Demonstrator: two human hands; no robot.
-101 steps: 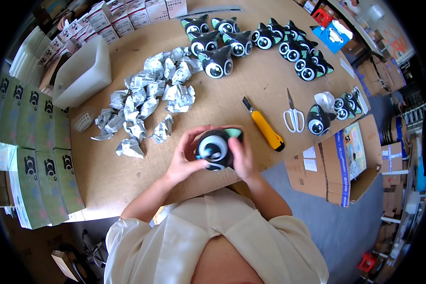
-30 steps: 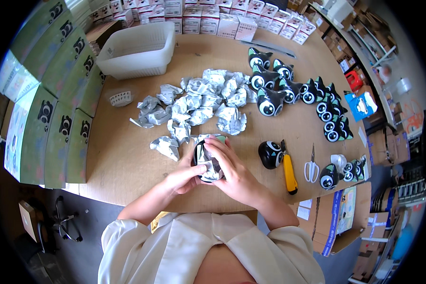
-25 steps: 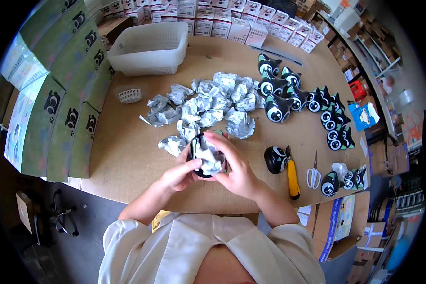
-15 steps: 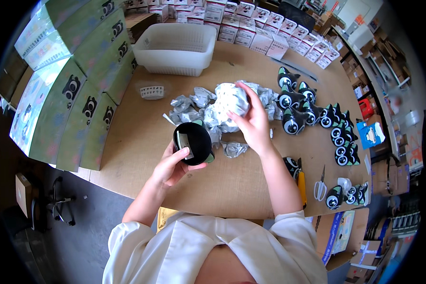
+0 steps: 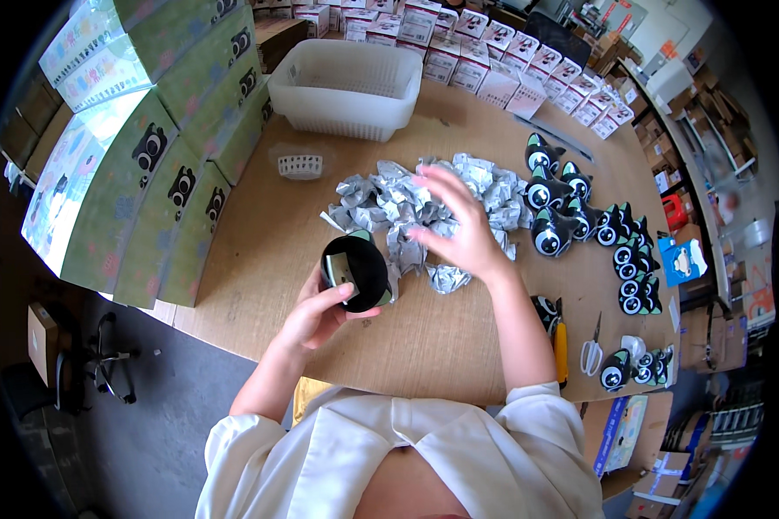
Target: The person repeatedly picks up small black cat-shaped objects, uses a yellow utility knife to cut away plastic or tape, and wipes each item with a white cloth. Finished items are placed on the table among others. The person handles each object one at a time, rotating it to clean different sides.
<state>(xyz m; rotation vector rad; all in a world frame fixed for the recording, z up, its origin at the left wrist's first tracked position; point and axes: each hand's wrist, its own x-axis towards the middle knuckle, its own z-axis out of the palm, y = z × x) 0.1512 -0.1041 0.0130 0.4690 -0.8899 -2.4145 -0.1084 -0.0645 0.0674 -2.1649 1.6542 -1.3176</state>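
Tipped so that its round mouth faces me, a black cup with green ear-like tabs is held in my left hand. The thumb presses a flat pale piece against its inner wall. My right hand is raised over a pile of crumpled silvery-white paper, fingers apart and nothing in them. To the right of that hand stand several black big-eyed figures with pointed ears, and smaller groups of them sit farther right.
A white plastic basket stands at the back, in front of rows of small white boxes. Stacked green boxes rise on the left. Scissors and a yellow-handled tool lie near the front right edge.
My right hand has let go of the white paper bundle, which no longer stands out from the pile. My left hand still holds the cup. The whole view has shifted slightly.
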